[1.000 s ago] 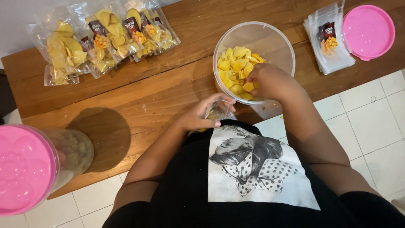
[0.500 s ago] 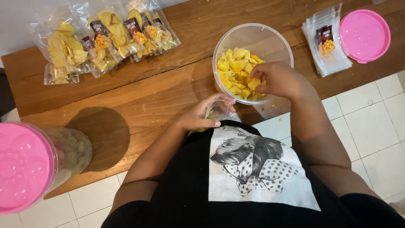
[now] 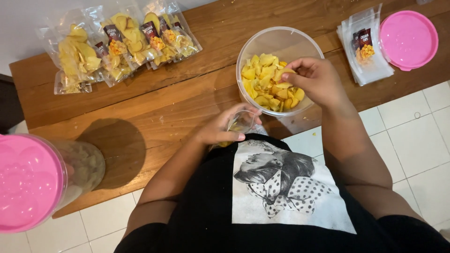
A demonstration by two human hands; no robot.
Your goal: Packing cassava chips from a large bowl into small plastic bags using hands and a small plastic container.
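A home snack-packing spot: a low wooden worktop (image 3: 154,112) on a white tiled floor (image 3: 422,126), a clear tub of yellow chips (image 3: 269,82), filled sealed chip bags (image 3: 117,42), a stack of empty labelled bags (image 3: 365,51) and pink-lidded plastic containers (image 3: 33,182)

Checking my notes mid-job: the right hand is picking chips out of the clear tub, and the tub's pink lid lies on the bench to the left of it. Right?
Not quite. The head view shows the pink lid on the bench to the right of the clear tub, beside the stack of empty bags. The right hand is indeed picking chips from the tub.
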